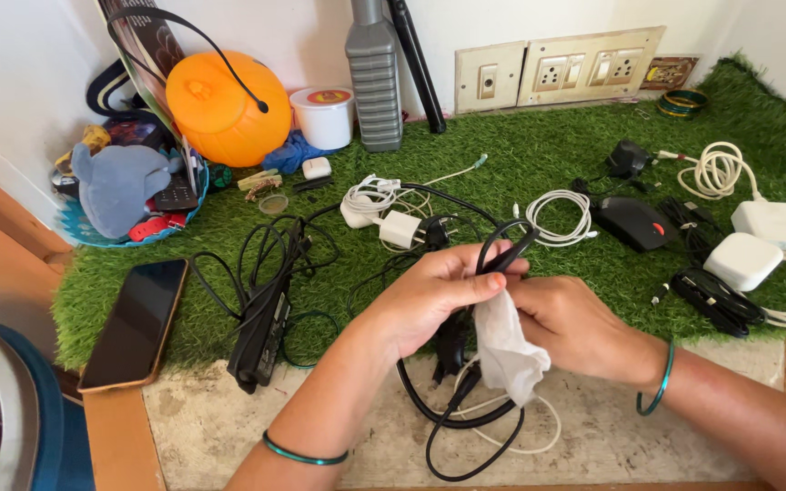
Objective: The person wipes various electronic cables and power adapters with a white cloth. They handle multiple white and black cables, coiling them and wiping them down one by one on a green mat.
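Note:
My left hand [434, 295] grips a loop of black cable [498, 247] and pinches the top of a white cloth [506, 350] against it. My right hand [575, 325] holds the same cloth from the right side, fingers curled around it. The black cable hangs below both hands in loops [466, 427] over the bare stone ledge, along with a thin white cable [539, 436]. Both wrists wear a thin teal bangle.
On the green turf lie a black phone [134, 323], a black power strip with cord [261, 327], white chargers [399, 227], a coiled white cable [559, 218], a black mouse [634, 223], two white adapters [757, 241], an orange pumpkin bucket [220, 105], and a basket of items [125, 186].

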